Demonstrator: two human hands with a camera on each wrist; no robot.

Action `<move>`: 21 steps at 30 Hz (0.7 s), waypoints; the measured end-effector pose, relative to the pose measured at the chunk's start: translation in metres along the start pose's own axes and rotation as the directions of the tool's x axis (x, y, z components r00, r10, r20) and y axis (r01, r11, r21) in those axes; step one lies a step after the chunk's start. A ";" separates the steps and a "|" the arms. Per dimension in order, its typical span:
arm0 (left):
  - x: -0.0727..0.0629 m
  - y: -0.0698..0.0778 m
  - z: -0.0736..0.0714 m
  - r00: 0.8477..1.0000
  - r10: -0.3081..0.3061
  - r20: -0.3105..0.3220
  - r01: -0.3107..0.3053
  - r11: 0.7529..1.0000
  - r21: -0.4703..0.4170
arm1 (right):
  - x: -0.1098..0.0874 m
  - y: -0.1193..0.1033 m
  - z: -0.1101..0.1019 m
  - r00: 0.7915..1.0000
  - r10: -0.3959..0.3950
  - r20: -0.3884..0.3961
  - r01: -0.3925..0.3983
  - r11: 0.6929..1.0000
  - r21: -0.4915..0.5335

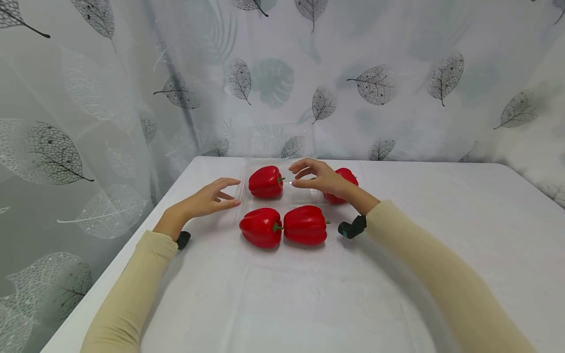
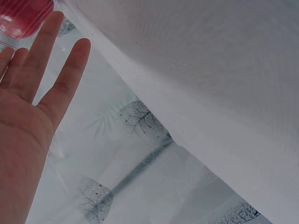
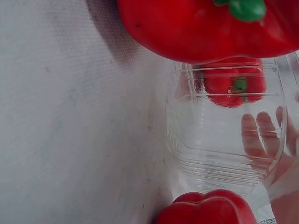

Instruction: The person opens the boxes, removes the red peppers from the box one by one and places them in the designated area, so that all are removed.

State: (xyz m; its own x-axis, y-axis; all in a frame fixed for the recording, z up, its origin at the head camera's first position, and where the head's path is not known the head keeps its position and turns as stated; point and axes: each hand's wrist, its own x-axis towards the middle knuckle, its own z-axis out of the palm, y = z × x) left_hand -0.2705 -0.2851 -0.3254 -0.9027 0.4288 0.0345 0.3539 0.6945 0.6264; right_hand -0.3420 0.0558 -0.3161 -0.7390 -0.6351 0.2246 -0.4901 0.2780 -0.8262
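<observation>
A clear plastic container (image 1: 300, 197) lies on the table with its lid (image 1: 280, 142) raised behind it. One red bell pepper (image 1: 265, 182) sits inside its left part. My left hand (image 1: 205, 200) is at the container's left side, thumb and fingers spread, holding nothing. Over the right part of the container is my right hand (image 1: 321, 177), fingers loosely bent and empty. The right wrist view shows its fingers (image 3: 265, 133) through the clear wall. Another bell pepper (image 1: 346, 174) lies to the right, partly hidden behind the right hand.
Two more red bell peppers, a left one (image 1: 260, 228) and a right one (image 1: 305, 226), lie side by side in front of the container. The white table (image 1: 318, 299) ends at a leaf-patterned curtain (image 1: 344, 54) at the back and left.
</observation>
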 end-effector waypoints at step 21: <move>0.000 -0.001 -0.001 1.000 -0.010 -0.002 0.010 1.000 0.004 | 0.017 -0.001 0.003 0.997 0.034 0.062 -0.030 0.997 -0.064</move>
State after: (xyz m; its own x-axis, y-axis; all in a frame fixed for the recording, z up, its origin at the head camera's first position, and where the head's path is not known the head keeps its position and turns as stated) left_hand -0.2712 -0.2864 -0.3249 -0.9067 0.4208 0.0299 0.3458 0.7008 0.6239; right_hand -0.3528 0.0424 -0.3132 -0.7251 -0.6688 0.1640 -0.4964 0.3426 -0.7976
